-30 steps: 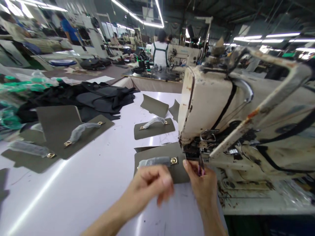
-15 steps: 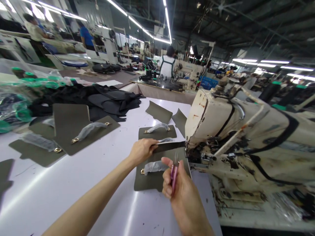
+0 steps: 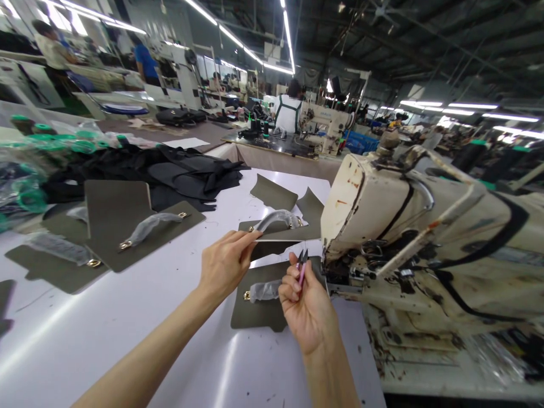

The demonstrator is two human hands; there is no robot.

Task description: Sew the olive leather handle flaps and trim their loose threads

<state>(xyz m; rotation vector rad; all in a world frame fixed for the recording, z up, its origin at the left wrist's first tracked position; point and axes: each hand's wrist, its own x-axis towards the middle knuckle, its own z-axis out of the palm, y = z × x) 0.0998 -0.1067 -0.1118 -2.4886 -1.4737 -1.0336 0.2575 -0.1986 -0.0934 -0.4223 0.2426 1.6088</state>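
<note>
My left hand [image 3: 225,259] pinches the left edge of a raised grey-green bag panel [image 3: 272,249], its dark underside facing me. A plastic-wrapped handle [image 3: 278,218] with gold hardware shows at this panel's top. In my right hand [image 3: 309,311] are pink thread snips [image 3: 302,269], dark blades pointing up, just below the raised panel. Under my hands a second bag panel [image 3: 250,314] lies flat on the white table [image 3: 191,351]; my right hand partly covers its wrapped handle [image 3: 264,290].
Close on the right stands a worn sewing machine [image 3: 382,209]. More panels with wrapped handles [image 3: 119,226] lie at left, before a heap of black cut pieces [image 3: 170,170]. Two small grey-green pieces [image 3: 274,192] lie farther back. A person [image 3: 288,113] sits beyond.
My left hand has raised and tilted the panel, baring its underside and the white table beneath. My right-hand fingers have closed more around the snips, which moved up slightly.
</note>
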